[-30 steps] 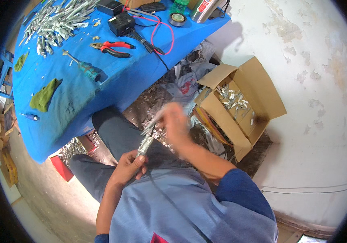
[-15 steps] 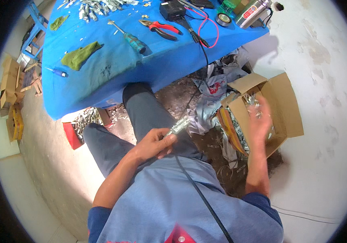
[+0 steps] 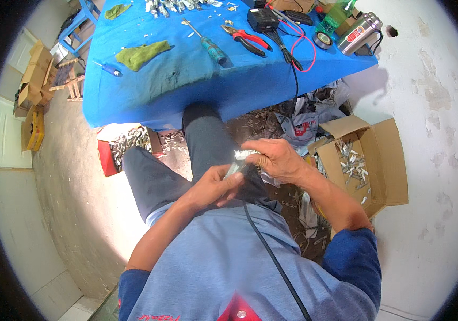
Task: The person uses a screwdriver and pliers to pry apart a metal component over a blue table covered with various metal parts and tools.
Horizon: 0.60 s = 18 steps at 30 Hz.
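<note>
Over the lap, the left hand (image 3: 214, 187) is gripping a corded tool (image 3: 235, 170) — its long axis pointing up-right. The right hand (image 3: 274, 158) is pinching a small silvery piece (image 3: 241, 154) at the tip, touching it.

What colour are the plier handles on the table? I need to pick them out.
Red, with black along the grips: the pliers lie on the blue table, clearest in the head view.
</note>
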Motion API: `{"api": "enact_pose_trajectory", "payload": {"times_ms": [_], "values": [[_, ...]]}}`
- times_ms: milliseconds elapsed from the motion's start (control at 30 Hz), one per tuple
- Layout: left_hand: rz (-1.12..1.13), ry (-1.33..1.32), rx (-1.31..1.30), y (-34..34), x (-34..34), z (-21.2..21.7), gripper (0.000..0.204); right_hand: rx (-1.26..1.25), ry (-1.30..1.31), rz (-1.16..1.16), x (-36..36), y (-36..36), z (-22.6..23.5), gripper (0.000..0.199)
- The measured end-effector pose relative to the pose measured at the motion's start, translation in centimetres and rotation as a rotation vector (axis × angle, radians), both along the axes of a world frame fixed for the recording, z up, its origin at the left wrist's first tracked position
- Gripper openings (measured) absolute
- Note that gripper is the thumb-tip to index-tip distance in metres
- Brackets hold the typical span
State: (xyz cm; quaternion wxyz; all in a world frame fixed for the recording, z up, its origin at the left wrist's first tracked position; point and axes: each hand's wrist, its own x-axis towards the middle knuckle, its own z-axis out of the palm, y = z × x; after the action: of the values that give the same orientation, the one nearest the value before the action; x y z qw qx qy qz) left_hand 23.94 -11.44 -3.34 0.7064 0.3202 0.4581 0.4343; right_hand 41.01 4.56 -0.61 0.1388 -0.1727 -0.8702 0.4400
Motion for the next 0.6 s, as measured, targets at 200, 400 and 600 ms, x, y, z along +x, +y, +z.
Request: {"api": "enact_pose_trajectory", "payload": {"times_ms": [200, 400, 600], "values": [[0.038, -0.031, -0.038, -0.3, 0.7, 0.3, 0.044, -0.304, -0.010, -0.164, 0.7, -1.6, -1.1, 0.036], [-0.071, 0.140, -0.019, -0.6, 1.7, 0.9, 0.043, -0.399, -0.285, 0.044, 2.2, 0.2, 2.0, 0.040], [-0.017, 0.115, -0.022, -0.7, 2.2, 1.4, 0.047, -0.301, -0.115, 0.020, 1.0, -1.2, 0.1, 0.031]]}}
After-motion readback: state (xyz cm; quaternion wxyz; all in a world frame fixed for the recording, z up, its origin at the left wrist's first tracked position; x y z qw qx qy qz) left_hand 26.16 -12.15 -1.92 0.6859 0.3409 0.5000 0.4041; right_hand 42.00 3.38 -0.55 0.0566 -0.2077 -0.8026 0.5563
